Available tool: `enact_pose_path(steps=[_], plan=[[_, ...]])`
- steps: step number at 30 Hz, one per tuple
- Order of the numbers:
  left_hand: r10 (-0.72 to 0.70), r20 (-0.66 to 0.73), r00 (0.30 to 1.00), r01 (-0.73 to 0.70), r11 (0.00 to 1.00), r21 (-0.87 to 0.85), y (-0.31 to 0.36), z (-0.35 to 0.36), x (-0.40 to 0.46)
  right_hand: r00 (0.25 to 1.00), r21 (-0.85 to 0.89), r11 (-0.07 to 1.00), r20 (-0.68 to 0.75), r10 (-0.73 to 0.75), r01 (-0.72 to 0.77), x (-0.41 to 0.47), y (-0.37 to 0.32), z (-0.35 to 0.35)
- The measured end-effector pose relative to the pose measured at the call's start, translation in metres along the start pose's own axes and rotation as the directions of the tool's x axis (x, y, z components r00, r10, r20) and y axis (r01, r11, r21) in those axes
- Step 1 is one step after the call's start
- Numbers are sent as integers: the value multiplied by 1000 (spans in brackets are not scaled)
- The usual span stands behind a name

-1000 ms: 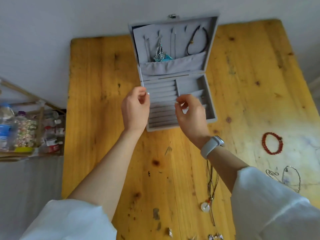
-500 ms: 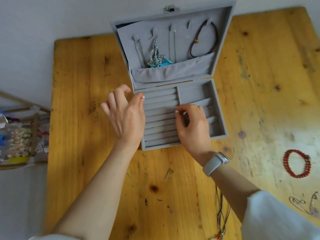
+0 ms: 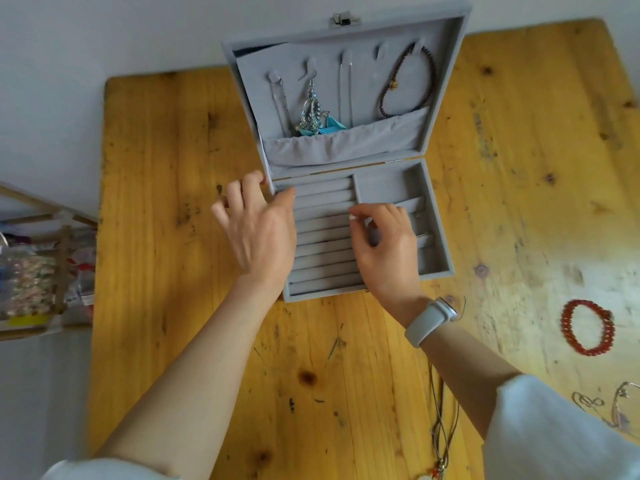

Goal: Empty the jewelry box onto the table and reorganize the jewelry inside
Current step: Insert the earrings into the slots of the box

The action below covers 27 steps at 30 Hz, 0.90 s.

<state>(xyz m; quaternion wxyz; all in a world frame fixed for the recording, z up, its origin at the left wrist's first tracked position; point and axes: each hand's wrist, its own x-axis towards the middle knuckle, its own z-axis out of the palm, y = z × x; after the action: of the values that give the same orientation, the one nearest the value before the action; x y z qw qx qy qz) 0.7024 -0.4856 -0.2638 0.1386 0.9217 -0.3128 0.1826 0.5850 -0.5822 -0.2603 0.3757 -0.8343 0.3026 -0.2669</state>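
A grey jewelry box (image 3: 440, 271) stands open on the wooden table (image 3: 166, 237), its lid (image 3: 450, 98) upright. On the lid hang a dark cord bracelet (image 3: 429, 74), a silver earring (image 3: 310, 116) and thin chains (image 3: 280, 102). My left hand (image 3: 259, 230) has relaxed, spread fingers, and its thumb touches the box's left rim. Over the ring rolls (image 3: 322, 251), my right hand (image 3: 388, 251) has curled fingers. Its thumb and forefinger pinch something too small to identify.
A red bead bracelet (image 3: 587, 327) and a silver wire bracelet (image 3: 620, 407) lie on the table at the right. A cord necklace (image 3: 441, 427) trails under my right forearm. A wooden rack with bottles (image 3: 31, 271) stands beyond the table's left edge.
My left hand uncurled and moved down to the box's left rim. My right hand lowered onto the ring rolls. The view came closer to the box.
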Motion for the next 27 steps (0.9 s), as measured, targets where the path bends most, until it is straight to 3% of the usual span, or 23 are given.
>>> enact_pose_path(steps=[5, 12, 27], plan=[[43, 44, 998, -39, 994, -98, -6, -7, -16, 1000, 70, 998, 22, -10, 9, 25, -20, 19], [-18, 75, 997, 31, 985, -172, -11, -16, -46, 991, -193, 972, 2, -134, 132, 32, -19, 51], [-56, 79, 995, 71, 976, -204, -9, -11, -54, 986, -293, 943, -7, -164, 155, 33, -18, 58]])
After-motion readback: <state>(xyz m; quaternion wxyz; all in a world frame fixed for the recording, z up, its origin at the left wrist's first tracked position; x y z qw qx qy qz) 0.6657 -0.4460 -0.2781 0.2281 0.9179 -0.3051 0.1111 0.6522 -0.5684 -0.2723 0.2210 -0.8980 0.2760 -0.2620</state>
